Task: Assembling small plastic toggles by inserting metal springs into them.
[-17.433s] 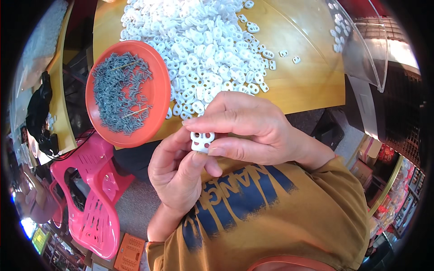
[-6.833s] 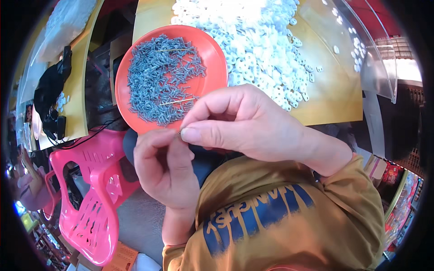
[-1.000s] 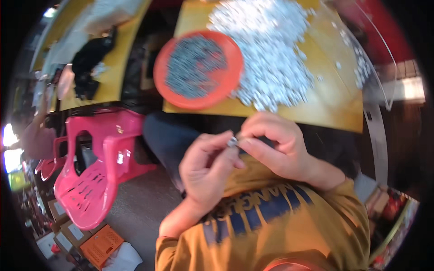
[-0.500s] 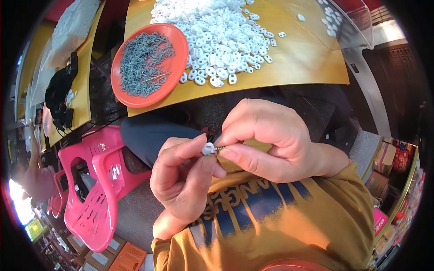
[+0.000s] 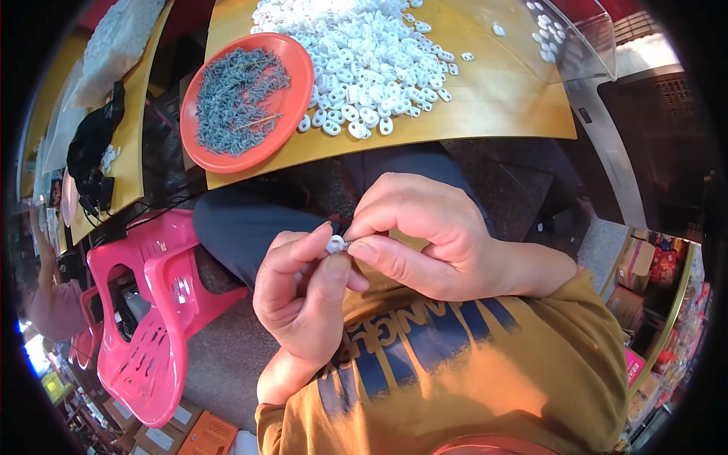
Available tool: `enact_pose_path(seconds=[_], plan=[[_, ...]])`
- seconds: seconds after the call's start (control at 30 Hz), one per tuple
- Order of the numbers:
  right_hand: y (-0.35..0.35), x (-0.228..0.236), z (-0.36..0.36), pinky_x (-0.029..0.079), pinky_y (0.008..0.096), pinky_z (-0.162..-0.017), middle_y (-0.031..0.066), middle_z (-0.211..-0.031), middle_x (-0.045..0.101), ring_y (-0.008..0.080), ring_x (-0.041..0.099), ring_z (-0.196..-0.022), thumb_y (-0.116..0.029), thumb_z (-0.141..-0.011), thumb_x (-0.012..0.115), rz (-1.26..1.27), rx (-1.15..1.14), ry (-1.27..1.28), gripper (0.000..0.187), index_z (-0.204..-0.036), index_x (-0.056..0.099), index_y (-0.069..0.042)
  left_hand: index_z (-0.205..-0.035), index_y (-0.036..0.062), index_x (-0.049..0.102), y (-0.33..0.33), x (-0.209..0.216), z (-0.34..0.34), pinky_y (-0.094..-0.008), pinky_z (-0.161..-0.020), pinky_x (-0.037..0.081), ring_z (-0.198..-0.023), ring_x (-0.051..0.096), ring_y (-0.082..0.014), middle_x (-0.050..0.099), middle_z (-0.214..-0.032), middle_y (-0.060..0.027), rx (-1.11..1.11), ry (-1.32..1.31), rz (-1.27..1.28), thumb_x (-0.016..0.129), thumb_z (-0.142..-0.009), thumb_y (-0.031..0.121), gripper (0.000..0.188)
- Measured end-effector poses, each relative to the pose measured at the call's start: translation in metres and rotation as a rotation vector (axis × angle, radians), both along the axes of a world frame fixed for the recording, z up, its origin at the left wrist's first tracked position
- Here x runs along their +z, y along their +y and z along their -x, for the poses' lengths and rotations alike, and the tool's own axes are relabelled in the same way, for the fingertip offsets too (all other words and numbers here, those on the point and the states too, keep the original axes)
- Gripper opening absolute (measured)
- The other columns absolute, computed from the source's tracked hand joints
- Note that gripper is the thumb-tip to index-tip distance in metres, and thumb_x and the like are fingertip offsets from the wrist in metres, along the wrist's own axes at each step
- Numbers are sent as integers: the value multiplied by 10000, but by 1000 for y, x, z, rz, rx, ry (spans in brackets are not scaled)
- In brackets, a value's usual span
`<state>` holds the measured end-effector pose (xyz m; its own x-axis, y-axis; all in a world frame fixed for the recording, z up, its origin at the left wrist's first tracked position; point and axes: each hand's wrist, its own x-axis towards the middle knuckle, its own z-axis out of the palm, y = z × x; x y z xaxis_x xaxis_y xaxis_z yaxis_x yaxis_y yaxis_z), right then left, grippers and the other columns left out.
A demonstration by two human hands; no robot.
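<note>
My left hand [image 5: 303, 296] and my right hand [image 5: 425, 235] meet in front of my chest, over my lap. Between their fingertips they pinch one small white plastic piece [image 5: 335, 244]; most of it is hidden by my fingers. Up on the wooden table [image 5: 500, 98] lies a heap of several similar white plastic pieces [image 5: 364, 53]. Left of the heap stands a round orange tray [image 5: 292, 114] full of thin grey metal pins [image 5: 239, 95].
A pink plastic chair [image 5: 155, 303] stands at my left. A clear plastic box [image 5: 584, 38] sits on the table's far right corner. A black bundle with cables [image 5: 91, 152] lies on a second table to the left. Another person [image 5: 49, 303] sits at the far left. Cardboard boxes [image 5: 633, 280] line the right.
My view has dipped slightly, so the table sits a little farther up. Both hands still pinch the white piece, held a bit closer to my chest.
</note>
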<state>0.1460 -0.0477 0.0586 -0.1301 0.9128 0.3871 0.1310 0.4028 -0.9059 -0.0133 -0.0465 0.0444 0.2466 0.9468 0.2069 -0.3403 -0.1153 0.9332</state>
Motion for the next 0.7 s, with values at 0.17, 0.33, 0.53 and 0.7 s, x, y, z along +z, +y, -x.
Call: enact_pose_path(seconds=[0.17, 0.33, 0.53, 0.7], plan=[[3, 5, -1, 417, 308, -544, 86, -718, 537, 232, 533, -637, -61, -750, 614, 3, 28, -20, 74, -785, 568, -16, -1039, -25, 539, 1, 4, 0, -185, -548, 485, -630, 556, -104, 511, -862, -81, 25, -15, 37, 487, -788, -134, 278], [3, 11, -7, 429, 291, -573, 98, -756, 577, 216, 556, -661, -21, -761, 600, 14, 57, -12, 81, -838, 591, 4, -1015, -26, 538, 5, 1, -4, -181, -539, 467, -623, 547, -104, 509, -855, -87, 47, 32, -59, 495, -777, -140, 268], [12, -12, -7, 401, 336, -529, 84, -661, 511, 254, 525, -606, -45, -758, 590, 67, -18, 122, 66, -722, 540, -19, -945, -8, 540, 8, 2, -23, -151, -532, 315, -650, 377, -57, 433, -788, -21, 116, 115, 77, 449, -746, -151, 261], [22, -35, -23, 414, 318, -551, 80, -721, 538, 234, 538, -639, -62, -786, 575, 126, -26, 116, 48, -780, 549, -23, -955, 6, 524, 21, -15, -33, -168, -540, 374, -646, 451, -73, 464, -794, -28, 93, 36, 292, 498, -776, -104, 211]])
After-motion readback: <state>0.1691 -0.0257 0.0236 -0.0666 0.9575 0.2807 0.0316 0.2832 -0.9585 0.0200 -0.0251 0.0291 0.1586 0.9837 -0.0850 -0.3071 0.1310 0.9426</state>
